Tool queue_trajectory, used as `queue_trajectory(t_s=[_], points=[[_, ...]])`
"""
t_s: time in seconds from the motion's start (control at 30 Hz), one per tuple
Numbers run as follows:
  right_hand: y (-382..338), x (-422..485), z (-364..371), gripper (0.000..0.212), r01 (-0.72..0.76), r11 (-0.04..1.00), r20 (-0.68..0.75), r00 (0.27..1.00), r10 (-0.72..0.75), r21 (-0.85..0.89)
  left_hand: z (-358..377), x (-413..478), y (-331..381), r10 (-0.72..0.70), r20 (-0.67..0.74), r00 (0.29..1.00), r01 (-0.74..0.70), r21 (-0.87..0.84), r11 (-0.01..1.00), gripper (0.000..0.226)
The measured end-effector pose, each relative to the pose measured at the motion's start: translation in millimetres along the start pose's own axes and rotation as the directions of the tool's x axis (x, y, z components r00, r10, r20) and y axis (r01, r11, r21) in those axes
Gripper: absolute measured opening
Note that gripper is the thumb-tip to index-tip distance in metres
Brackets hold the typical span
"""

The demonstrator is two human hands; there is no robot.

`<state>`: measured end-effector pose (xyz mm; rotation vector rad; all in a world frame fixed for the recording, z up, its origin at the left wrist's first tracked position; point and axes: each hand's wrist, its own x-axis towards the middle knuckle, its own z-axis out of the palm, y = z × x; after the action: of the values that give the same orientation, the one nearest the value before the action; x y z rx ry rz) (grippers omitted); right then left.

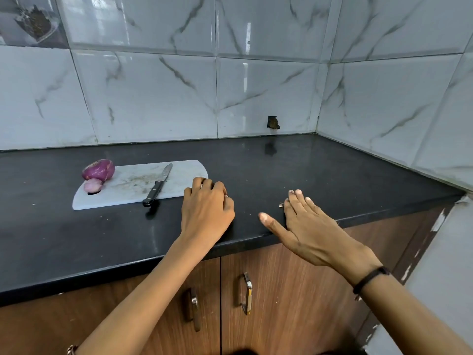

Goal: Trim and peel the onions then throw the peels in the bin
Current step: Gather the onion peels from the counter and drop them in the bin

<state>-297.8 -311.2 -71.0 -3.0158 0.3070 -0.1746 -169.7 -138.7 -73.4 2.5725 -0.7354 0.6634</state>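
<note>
Broadly, a black countertop [332, 175] runs along a marble-patterned tiled wall [153, 98], with wood-grain cabinet doors [281, 290] below its front edge. On its left part lies a white cutting board [133, 185], its long axis running left to right. The left hand [207, 211] rests knuckles-up on the counter at the board's near right corner, fingers curled under and touching that corner; whether anything is held inside the curl cannot be told. The right hand [307, 226] lies well to the right of the board, palm down near the counter's front edge, fingers straight and close together, thumb spread to the left, gripping nothing. A black-handled knife [158, 185] lies on the board just left of the left hand, its long axis running near to far with a slight lean to the right: the blade tip points toward the wall and the handle overhangs the board's near edge. The large purple onion [98, 169] lies on its side at the board's far left corner, well apart from both hands, its long axis roughly left to right. The small pale onion [93, 186] sits just in front of it, touching it, beside the board's handle slot. A tiny peel scrap [280, 205] lies on the counter just beside the right hand's fingertips.
</note>
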Motion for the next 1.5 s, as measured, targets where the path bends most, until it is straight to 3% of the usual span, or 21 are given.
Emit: queue_trajectory(t_s=[0.1, 0.17, 0.3, 0.43, 0.6, 0.73, 0.93, 1.03, 1.13, 1.33, 1.4, 1.5], points=[[12, 8, -6, 0.096, 0.059, 0.982, 0.046, 0.997, -0.069, 0.179, 0, -1, 0, -0.002, 0.004, 1.000, 0.002, -0.001, 1.000, 0.030], [25, 11, -13, 0.081, 0.075, 0.951, -0.001, 0.997, -0.079, 0.301, 0, -1, 0, 0.000, 0.001, 1.000, 0.000, -0.006, 1.000, 0.030], [44, 18, -25, 0.042, 0.050, 0.869, -0.117, 0.993, 0.009, 0.493, -1, -1, 1, 0.007, 0.001, 1.000, -0.007, -0.011, 1.000, 0.030], [45, 34, -20, 0.030, -0.005, 0.780, -0.144, 0.982, 0.121, 0.626, 1, -1, 0, 0.001, -0.005, 1.000, -0.001, -0.018, 1.000, 0.029], [43, 48, -17, 0.025, -0.046, 0.736, -0.149, 0.969, 0.197, 0.675, 2, 0, 0, 0.016, -0.017, 1.000, -0.016, -0.011, 1.000, 0.029], [38, 54, -23, 0.018, -0.074, 0.775, -0.128, 0.972, 0.196, 0.628, 2, 0, 2, 0.050, -0.042, 0.998, -0.050, -0.012, 0.999, 0.027], [17, 68, -21, 0.029, -0.153, 0.954, -0.084, 0.980, 0.180, 0.256, 1, 0, 14, 0.106, -0.066, 0.992, -0.109, -0.051, 0.993, 0.025], [2, 57, -16, 0.024, -0.146, 0.987, -0.129, 0.980, 0.153, 0.068, -2, -10, 34, 0.090, -0.085, 0.992, -0.109, -0.258, 0.960, 0.021], [10, 39, -10, 0.024, -0.144, 0.964, -0.204, 0.960, 0.191, 0.223, -1, -34, 59, 0.144, -0.120, 0.982, -0.184, -0.457, 0.871, 0.018], [43, -32, -7, 0.035, -0.066, 0.842, -0.352, 0.888, 0.294, 0.536, 16, -88, 112, 0.369, -0.173, 0.913, -0.400, -0.556, 0.729, 0.017], [54, -63, 4, 0.036, -0.078, 0.801, -0.340, 0.878, 0.338, 0.593, 34, -103, 129, 0.387, -0.118, 0.914, -0.377, -0.597, 0.708, 0.017], [76, -97, 43, 0.031, -0.180, 0.724, -0.210, 0.887, 0.413, 0.666, 73, -123, 149, 0.351, 0.084, 0.932, -0.208, -0.670, 0.713, 0.016]])
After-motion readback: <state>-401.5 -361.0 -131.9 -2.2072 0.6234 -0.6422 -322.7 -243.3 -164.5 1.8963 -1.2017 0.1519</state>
